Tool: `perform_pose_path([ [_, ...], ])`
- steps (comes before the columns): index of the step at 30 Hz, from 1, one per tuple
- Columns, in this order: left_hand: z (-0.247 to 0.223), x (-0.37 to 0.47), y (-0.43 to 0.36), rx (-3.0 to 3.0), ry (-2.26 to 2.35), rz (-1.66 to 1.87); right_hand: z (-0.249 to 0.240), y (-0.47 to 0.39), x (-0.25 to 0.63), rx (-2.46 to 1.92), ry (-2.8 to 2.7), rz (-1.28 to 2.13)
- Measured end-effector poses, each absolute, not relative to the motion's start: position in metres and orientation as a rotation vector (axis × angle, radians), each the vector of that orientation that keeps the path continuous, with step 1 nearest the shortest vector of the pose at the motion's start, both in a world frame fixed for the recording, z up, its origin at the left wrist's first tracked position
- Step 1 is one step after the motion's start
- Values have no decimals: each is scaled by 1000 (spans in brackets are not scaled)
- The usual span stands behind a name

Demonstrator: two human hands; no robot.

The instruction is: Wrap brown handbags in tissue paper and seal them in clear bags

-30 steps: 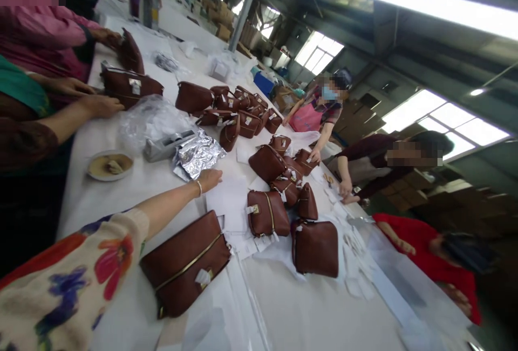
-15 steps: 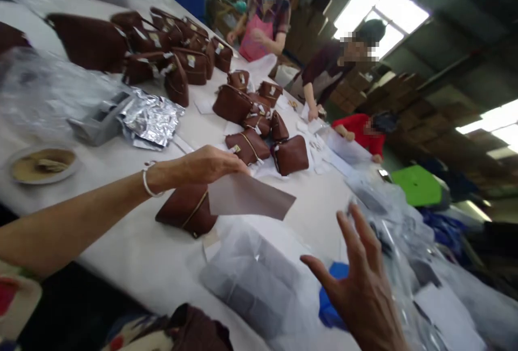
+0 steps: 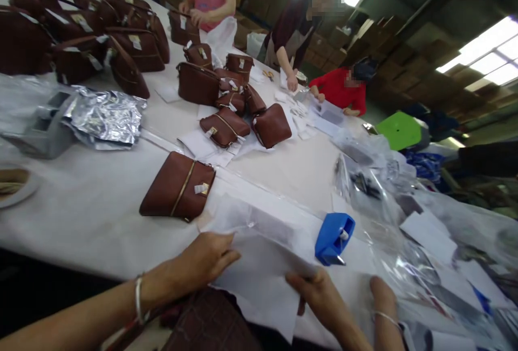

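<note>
The left hand (image 3: 202, 260) and right hand (image 3: 318, 290) look nearly closed, pinching opposite sides of a thin, white paper sheet (image 3: 259, 267) at the near edge of the white-covered bench (image 3: 101, 189). An uneven tug could tear it, and a rightward sweep might knock the blue plastic dispenser (image 3: 332, 238) nearby.

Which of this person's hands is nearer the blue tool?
Right. The right hand is just on the near side of the blue tool; the left hand is farther off, across the paper.

White sheet (image 3: 263, 267), brown bag (image 3: 168, 186)
</note>
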State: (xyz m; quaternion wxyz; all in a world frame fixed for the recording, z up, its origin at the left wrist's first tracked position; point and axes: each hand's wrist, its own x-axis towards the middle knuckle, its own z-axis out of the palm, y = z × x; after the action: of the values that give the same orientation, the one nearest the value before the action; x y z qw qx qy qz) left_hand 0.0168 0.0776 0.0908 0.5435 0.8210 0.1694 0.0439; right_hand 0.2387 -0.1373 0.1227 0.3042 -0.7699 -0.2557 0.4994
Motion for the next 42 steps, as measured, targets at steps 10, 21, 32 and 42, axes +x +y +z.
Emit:
perform_pose_path([
  [10, 26, 62, 86, 2237, 676, -47, 59, -129, 256, -2130, -591, 978],
  [21, 19, 89, 79, 2176, 953, -192, 18, -134, 282, -2244, -642, 1071],
  [32, -17, 77, 74, 2646, 747, 191, 58, -94, 305, -2040, -1495, 33],
  [42, 5, 85, 92, 2490, 788, -57, -1, -54, 311, -1972, -1850, 450],
])
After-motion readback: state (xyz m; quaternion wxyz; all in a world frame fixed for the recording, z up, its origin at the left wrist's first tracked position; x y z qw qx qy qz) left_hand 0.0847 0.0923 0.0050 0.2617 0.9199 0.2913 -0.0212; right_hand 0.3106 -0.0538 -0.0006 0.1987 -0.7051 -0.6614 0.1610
